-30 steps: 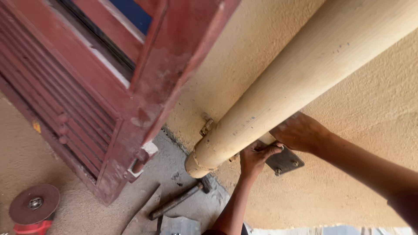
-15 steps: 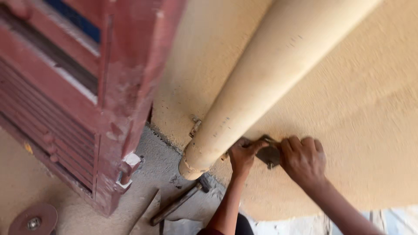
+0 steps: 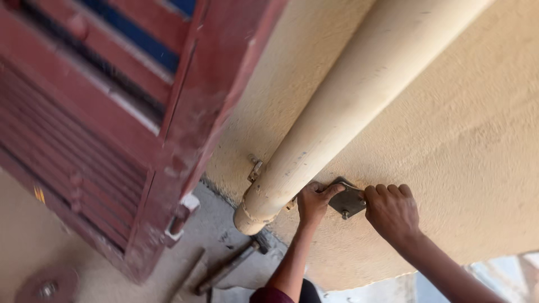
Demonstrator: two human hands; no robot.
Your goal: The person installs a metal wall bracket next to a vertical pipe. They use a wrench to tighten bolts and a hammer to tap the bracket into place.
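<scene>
A hammer (image 3: 227, 268) and a grinding disc (image 3: 48, 286) lie on the concrete floor (image 3: 219, 224).

Pretty bright daylight overall, soft and even, no harsh glare anywhere. The cream pipe (image 3: 359, 95) catches the most light along its upper side and drops a soft shadow onto the textured wall (image 3: 466, 140) below it. The red shutter (image 3: 112, 140) looks smeared, clearly motion blur, and the floor (image 3: 33, 247) bottom left is mushy too. Both hands stay reasonably sharp. Bottom right corner is washed out.
</scene>
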